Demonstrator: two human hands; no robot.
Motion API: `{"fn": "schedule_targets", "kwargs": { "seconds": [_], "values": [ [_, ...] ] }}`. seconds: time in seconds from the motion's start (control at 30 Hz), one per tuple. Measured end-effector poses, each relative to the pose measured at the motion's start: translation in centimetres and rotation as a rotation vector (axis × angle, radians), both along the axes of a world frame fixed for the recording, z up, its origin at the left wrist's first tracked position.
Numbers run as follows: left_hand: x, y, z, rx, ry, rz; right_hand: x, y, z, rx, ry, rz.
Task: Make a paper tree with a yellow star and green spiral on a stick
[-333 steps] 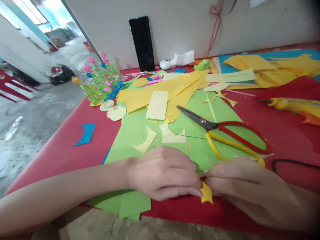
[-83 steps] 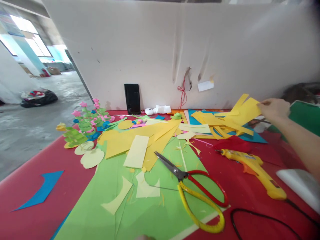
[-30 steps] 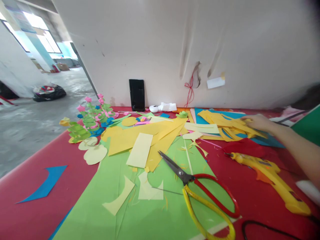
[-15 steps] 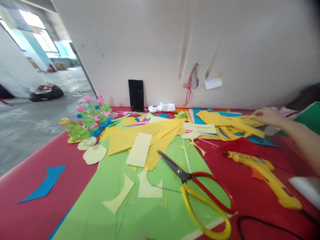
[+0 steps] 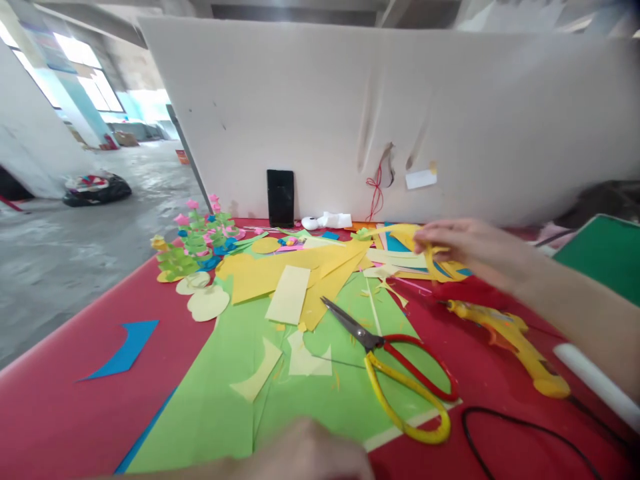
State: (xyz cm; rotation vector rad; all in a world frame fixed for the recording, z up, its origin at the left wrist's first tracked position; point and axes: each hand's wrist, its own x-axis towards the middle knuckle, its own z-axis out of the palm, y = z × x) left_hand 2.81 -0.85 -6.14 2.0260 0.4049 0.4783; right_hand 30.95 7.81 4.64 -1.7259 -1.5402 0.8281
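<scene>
My right hand [image 5: 463, 250] reaches in from the right, its fingers pinched on yellow paper strips [image 5: 397, 231] at the back of the table. More yellow strips hang and curl below the fingertips. At the bottom edge is my left hand [image 5: 315, 453], blurred, with its fingers hidden, over the green paper sheet [image 5: 200, 413]. Between the hands lie scissors [image 5: 367, 340] with one red and one yellow handle, blades apart. A yellow glue gun [image 5: 510, 337] rests under my right forearm. A cream paper rectangle [image 5: 289, 293] sits on larger yellow sheets [image 5: 255, 273].
Paper flowers [image 5: 200, 240] in pink, green and blue stand at the back left. A black phone [image 5: 281, 199] leans against the white panel [image 5: 300, 100]. A blue scrap [image 5: 123, 350] lies on the red tabletop [image 5: 65, 400] at left. The black cord [image 5: 510, 417] loops at lower right.
My right hand has moved left with yellow strips in its fingers. My left hand has come into view at the bottom. The camera view has shifted slightly.
</scene>
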Motion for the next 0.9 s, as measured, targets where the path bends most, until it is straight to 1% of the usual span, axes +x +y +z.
{"fn": "schedule_targets", "kwargs": {
  "seconds": [0.03,0.07,0.1,0.13,0.17,0.2,0.27,0.33,0.47,0.6,0.73,0.9],
  "values": [
    [0.1,0.3,0.7,-0.026,0.0,0.056,-1.8,-1.0,-0.7,-0.021,0.094,0.083],
    [0.2,0.7,1.5,-0.081,0.001,0.162,-3.3,-2.0,-1.3,-0.042,0.174,0.154],
    [0.3,1.2,2.3,-0.234,0.006,0.262,-4.7,-2.9,-1.9,-0.079,0.238,0.21],
    [0.3,1.9,3.1,-0.363,-0.023,0.335,-5.8,-3.7,-2.4,-0.122,0.294,0.259],
    [0.3,2.7,3.7,-0.435,-0.04,0.368,-6.7,-4.4,-2.9,-0.169,0.34,0.297],
    [0.2,3.5,4.3,-0.458,-0.064,0.399,-7.4,-4.9,-3.2,-0.217,0.379,0.321],
    [-0.1,5.1,4.9,-0.44,-0.127,0.456,-8.4,-5.9,-3.9,-0.311,0.443,0.344],
    [-0.6,6.3,5.1,-0.39,-0.144,0.504,-9.1,-6.5,-4.4,-0.388,0.49,0.343],
    [-1.2,7.6,4.6,-0.377,-0.163,0.582,-10.0,-6.9,-5.6,-0.495,0.545,0.332],
    [-1.5,8.3,4.1,-0.377,-0.161,0.622,-10.5,-7.2,-6.9,-0.556,0.568,0.347],
    [-1.7,9.0,3.9,-0.372,-0.192,0.647,-10.9,-7.9,-8.0,-0.635,0.576,0.364],
    [-2.2,10.1,3.5,-0.371,-0.238,0.675,-11.4,-9.0,-8.7,-0.651,0.549,0.415]
  ]
}}
